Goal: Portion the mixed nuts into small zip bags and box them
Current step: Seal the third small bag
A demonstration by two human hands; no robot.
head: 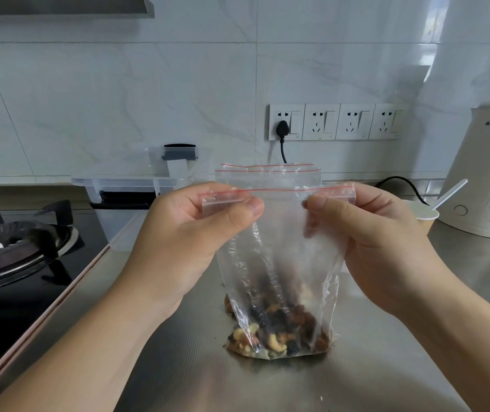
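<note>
Between both hands, upright on table (386, 337): bag (279, 263) with nuts (279, 334) at bottom. Left fingers (237, 208) pinching left zip corner, right fingers (327, 208) pinching right corner. Behind fingers, box (130, 185).

Your bag (279, 248) is thin clear plastic, crinkled and glossy, with a red line along its zip. The desk (386, 337) under it is brushed metal with a dull sheen. The wall (118, 99) behind is glossy marbled tile. The box (136, 185) looks like clear plastic, the kettle (487, 173) matt white plastic, ribbed.
</note>
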